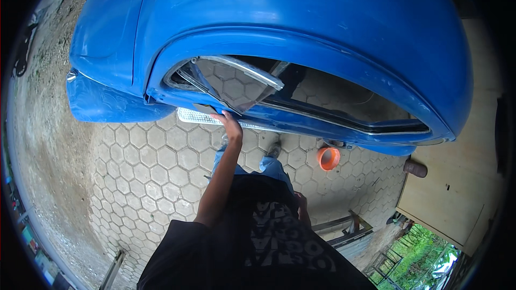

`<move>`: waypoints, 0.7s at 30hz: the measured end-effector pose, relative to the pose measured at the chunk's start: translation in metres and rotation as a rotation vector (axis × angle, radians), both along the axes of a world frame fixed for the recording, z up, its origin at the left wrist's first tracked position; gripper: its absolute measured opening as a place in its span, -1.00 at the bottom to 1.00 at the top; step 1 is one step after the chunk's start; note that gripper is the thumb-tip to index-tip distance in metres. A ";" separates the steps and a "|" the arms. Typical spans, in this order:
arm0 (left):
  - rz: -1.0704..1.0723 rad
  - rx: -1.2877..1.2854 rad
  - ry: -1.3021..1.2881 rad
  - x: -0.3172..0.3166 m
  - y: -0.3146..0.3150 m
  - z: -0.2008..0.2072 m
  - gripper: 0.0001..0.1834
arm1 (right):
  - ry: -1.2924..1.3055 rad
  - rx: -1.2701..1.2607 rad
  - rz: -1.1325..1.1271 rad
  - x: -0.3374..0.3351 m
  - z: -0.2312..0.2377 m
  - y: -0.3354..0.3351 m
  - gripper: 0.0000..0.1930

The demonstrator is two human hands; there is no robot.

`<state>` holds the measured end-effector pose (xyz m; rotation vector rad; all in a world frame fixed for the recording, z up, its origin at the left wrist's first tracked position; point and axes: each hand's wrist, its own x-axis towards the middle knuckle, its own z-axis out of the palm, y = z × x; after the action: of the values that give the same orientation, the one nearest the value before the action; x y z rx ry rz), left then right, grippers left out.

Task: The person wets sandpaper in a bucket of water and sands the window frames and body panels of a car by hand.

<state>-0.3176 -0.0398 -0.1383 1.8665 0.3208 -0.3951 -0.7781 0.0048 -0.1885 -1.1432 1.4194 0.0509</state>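
My left hand (231,126) is against the outer side of a blue car's door (301,121), just below the small vent window (231,83), which stands tilted out in its metal frame. Its fingers grip the edge of a flat grey-brown piece (204,108), which looks like a folded sheet of sandpaper and rests on the blue paint. Low at my right side hangs my right hand (302,202), apart from the car. Its fingers are mostly hidden, and nothing shows in it.
An orange bucket (328,158) stands on hexagonal paving (156,166) beside the car, right of my feet. A brown block-like object (415,168) lies by a wooden board (446,193) at right. A pale perforated strip (196,116) runs below the door.
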 end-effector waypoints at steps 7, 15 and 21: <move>-0.032 0.274 -0.227 -0.018 -0.003 0.000 -0.37 | -0.026 -0.116 -0.128 -0.047 0.045 -0.017 -0.71; -0.088 0.499 -0.606 0.002 0.001 0.006 -0.78 | 0.085 -0.115 -0.171 -0.103 0.050 -0.024 -0.72; -0.151 0.513 -0.583 -0.058 -0.018 -0.014 -0.69 | 0.193 -0.154 -0.209 -0.139 0.038 -0.066 -0.72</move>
<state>-0.3752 -0.0582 -0.1525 2.4135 -0.1332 0.1627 -0.9173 -0.0612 -0.1509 -1.1322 1.7330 -0.0993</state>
